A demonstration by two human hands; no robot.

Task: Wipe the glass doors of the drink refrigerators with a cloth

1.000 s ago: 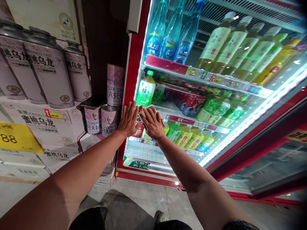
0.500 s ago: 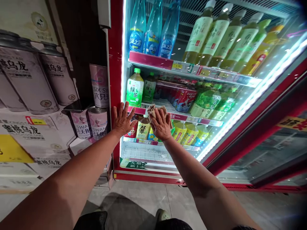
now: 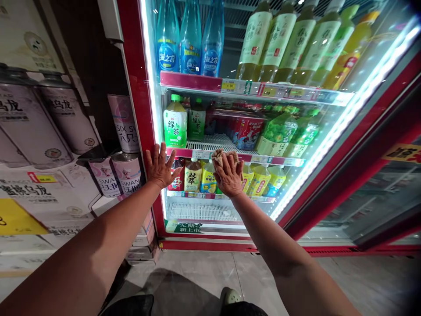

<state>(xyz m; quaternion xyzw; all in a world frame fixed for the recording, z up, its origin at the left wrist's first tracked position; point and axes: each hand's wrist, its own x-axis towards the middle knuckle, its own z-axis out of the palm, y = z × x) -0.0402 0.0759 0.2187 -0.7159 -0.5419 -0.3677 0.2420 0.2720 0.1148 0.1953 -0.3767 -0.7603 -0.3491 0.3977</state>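
Observation:
My left hand (image 3: 161, 169) lies flat with fingers spread on the left edge of the glass door (image 3: 200, 210) of a lit drinks fridge. It holds nothing. Under my right hand (image 3: 228, 177) is a crumpled brownish cloth (image 3: 222, 154), pressed against the glass at the height of a shelf strip. The palm and fingers cover part of the cloth. Behind the glass, near my left hand, stands a green tea bottle (image 3: 175, 123). A lower row holds a pale yellow bottle (image 3: 192, 175) and a lemon drink bottle (image 3: 208, 177), partly beside my right hand.
The red fridge frame (image 3: 134, 79) runs down the left. Beside it stand tall pink cans (image 3: 126, 171) and white cartons (image 3: 62, 197). Blue bottles (image 3: 167, 48) fill the top shelf's left end. A second fridge (image 3: 378, 202) is at right. Grey tiled floor (image 3: 200, 281) lies below.
The cloth under my right hand has slid a little to the right across the glass, uncovering the lemon drink bottle. My left hand stays at the door's edge. The view has shifted slightly.

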